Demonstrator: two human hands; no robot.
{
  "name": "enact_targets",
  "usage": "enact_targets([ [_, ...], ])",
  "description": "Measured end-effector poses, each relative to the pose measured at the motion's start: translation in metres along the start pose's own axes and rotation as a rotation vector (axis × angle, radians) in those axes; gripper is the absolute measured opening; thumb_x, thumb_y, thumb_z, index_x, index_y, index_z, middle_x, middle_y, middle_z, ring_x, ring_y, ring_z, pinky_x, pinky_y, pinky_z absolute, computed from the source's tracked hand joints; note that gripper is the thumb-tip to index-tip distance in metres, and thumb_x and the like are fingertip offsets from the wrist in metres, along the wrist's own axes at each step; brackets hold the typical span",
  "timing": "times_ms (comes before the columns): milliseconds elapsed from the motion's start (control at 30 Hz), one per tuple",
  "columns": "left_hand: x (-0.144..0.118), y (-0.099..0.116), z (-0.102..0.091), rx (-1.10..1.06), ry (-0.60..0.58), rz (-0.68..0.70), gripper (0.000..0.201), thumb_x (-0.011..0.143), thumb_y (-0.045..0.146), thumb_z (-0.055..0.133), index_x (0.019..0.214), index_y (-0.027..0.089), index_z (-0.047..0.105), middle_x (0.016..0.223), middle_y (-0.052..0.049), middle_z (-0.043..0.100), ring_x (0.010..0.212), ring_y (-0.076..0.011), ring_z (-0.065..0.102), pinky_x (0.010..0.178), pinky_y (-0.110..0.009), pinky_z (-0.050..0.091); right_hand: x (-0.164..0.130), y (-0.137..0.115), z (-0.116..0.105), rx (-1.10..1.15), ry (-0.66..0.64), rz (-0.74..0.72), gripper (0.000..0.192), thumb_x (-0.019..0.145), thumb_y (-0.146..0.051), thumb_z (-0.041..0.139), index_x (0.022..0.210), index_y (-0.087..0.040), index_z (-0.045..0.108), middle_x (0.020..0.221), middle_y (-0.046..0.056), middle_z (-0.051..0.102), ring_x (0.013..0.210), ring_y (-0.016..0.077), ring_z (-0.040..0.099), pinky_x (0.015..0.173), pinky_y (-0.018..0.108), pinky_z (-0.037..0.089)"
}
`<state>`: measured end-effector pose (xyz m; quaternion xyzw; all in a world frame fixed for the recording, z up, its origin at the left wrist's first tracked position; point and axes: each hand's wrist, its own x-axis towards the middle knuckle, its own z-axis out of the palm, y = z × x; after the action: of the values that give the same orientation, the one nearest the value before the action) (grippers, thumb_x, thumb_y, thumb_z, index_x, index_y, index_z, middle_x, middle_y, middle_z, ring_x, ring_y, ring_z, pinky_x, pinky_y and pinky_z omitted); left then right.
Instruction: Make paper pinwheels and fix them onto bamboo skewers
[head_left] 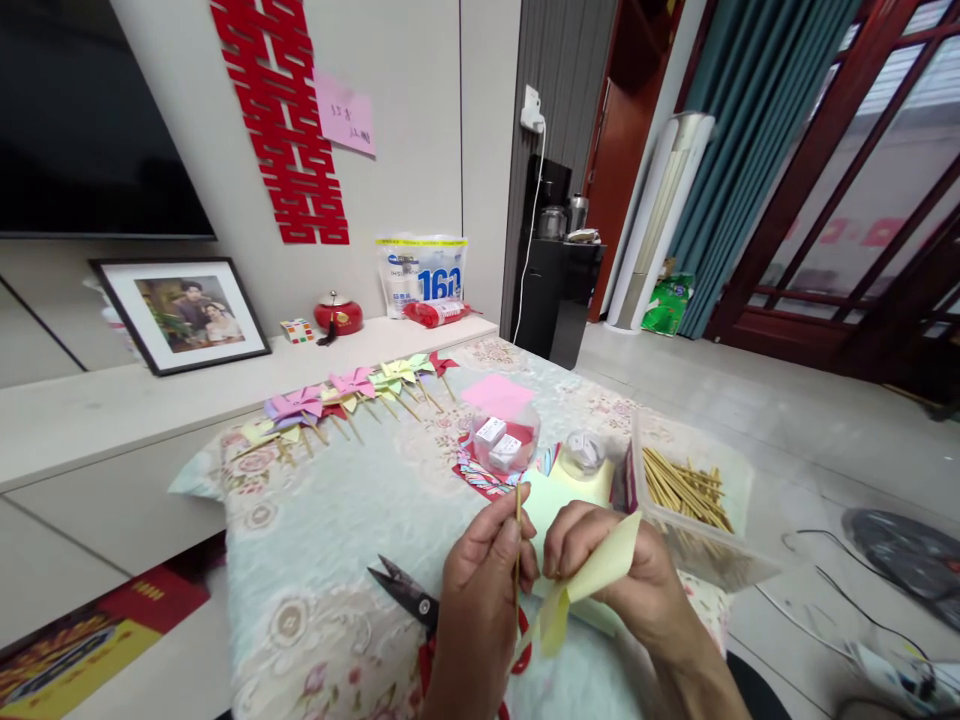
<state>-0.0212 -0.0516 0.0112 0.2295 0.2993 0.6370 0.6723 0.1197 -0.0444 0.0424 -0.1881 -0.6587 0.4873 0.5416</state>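
My left hand (487, 560) is closed around a thin wooden stick (518, 540), held upright near the middle of the table. Close beside it on the right, my right hand (607, 560) pinches a folded pale yellow paper pinwheel (604, 562), one blade of which hangs down toward the stick. Whether the stick and paper touch is hard to tell. Scissors with red handles (409, 592) lie with blades apart, partly hidden under my left forearm. Green paper sheets (551, 500) lie behind my hands.
Finished paper pinwheels (352, 385) on sticks line the table's far left edge. A clear box of wooden sticks (686, 485) stands at the right. Behind my hands are a round clear container with small white boxes (504, 445), a tape roll (585, 452) and pink paper (499, 393).
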Motion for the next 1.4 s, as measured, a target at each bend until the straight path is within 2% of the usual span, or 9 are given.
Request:
enact_targets([
  [100,0.000,-0.002,-0.001,0.010,-0.053,0.000,0.042,0.071,0.040,0.082,0.107,0.020,0.075,0.073,0.001,0.060,0.057,-0.0068,0.052,0.055,-0.019,0.042,-0.002,-0.002,0.004,-0.065,0.011,-0.020,0.018,0.090,-0.035,0.068,0.086,-0.018,0.074,0.082,0.007,0.067,0.077,0.0201,0.064,0.073,0.034,0.051],
  [267,-0.005,-0.001,0.001,0.023,-0.047,-0.023,0.040,0.075,0.040,0.080,0.110,0.023,0.073,0.079,0.000,0.061,0.052,-0.0043,0.048,0.048,-0.017,0.036,-0.003,-0.008,-0.001,-0.220,-0.009,-0.060,0.021,0.095,-0.036,0.062,0.087,-0.019,0.072,0.080,0.005,0.068,0.077,0.0184,0.064,0.071,0.031,0.050],
  [367,-0.006,-0.003,0.000,0.041,-0.064,0.009,0.035,0.079,0.037,0.077,0.110,0.022,0.073,0.084,0.000,0.061,0.049,-0.0017,0.043,0.045,-0.016,0.032,-0.005,-0.014,-0.004,-0.338,-0.022,-0.089,0.018,0.098,-0.030,0.056,0.091,-0.020,0.069,0.083,0.005,0.067,0.080,0.0181,0.064,0.073,0.030,0.050],
  [567,-0.009,-0.002,0.004,0.034,-0.097,-0.003,0.035,0.076,0.039,0.078,0.106,0.020,0.075,0.072,0.001,0.058,0.048,-0.0023,0.040,0.045,-0.016,0.029,-0.006,-0.026,-0.004,-0.562,-0.039,-0.160,0.017,0.096,-0.015,0.053,0.088,-0.018,0.067,0.084,0.004,0.065,0.077,0.0147,0.063,0.070,0.026,0.048],
  [800,-0.011,-0.001,0.007,0.031,-0.056,0.004,0.036,0.071,0.037,0.081,0.099,0.015,0.076,0.067,-0.001,0.060,0.053,-0.0056,0.046,0.051,-0.018,0.034,-0.003,-0.029,-0.004,-0.711,-0.054,-0.207,0.019,0.097,-0.015,0.049,0.088,-0.017,0.066,0.082,0.005,0.065,0.075,0.0161,0.061,0.069,0.029,0.047],
  [967,-0.010,-0.001,0.008,0.076,-0.047,0.028,0.035,0.070,0.038,0.081,0.096,0.016,0.077,0.066,0.001,0.056,0.047,-0.0027,0.037,0.046,-0.018,0.027,-0.007,-0.030,-0.003,-0.781,-0.065,-0.227,0.018,0.095,-0.012,0.048,0.091,-0.018,0.065,0.085,0.006,0.065,0.078,0.0187,0.061,0.072,0.033,0.046],
  [1100,-0.012,0.002,0.007,0.159,-0.018,0.050,0.035,0.070,0.039,0.081,0.095,0.015,0.078,0.069,-0.001,0.059,0.054,-0.0076,0.046,0.050,-0.020,0.036,-0.009,-0.031,-0.002,-0.841,-0.064,-0.247,0.021,0.094,-0.011,0.048,0.098,-0.020,0.066,0.086,0.006,0.064,0.081,0.0204,0.060,0.075,0.035,0.045],
  [1233,-0.012,0.002,0.003,0.248,-0.045,0.079,0.027,0.074,0.036,0.078,0.094,0.019,0.079,0.076,-0.004,0.066,0.065,-0.0124,0.055,0.059,-0.023,0.043,-0.010,-0.031,-0.004,-0.869,-0.068,-0.248,0.023,0.092,-0.008,0.049,0.101,-0.021,0.065,0.089,0.006,0.063,0.083,0.0200,0.058,0.078,0.036,0.043],
  [1400,-0.011,0.001,0.003,0.309,-0.105,0.218,0.016,0.076,0.031,0.076,0.089,0.021,0.080,0.085,-0.004,0.068,0.075,-0.0155,0.060,0.067,-0.025,0.048,-0.011,-0.029,-0.005,-0.870,-0.040,-0.264,0.023,0.091,-0.008,0.049,0.101,-0.020,0.065,0.091,0.007,0.063,0.087,0.0210,0.059,0.081,0.039,0.042],
])
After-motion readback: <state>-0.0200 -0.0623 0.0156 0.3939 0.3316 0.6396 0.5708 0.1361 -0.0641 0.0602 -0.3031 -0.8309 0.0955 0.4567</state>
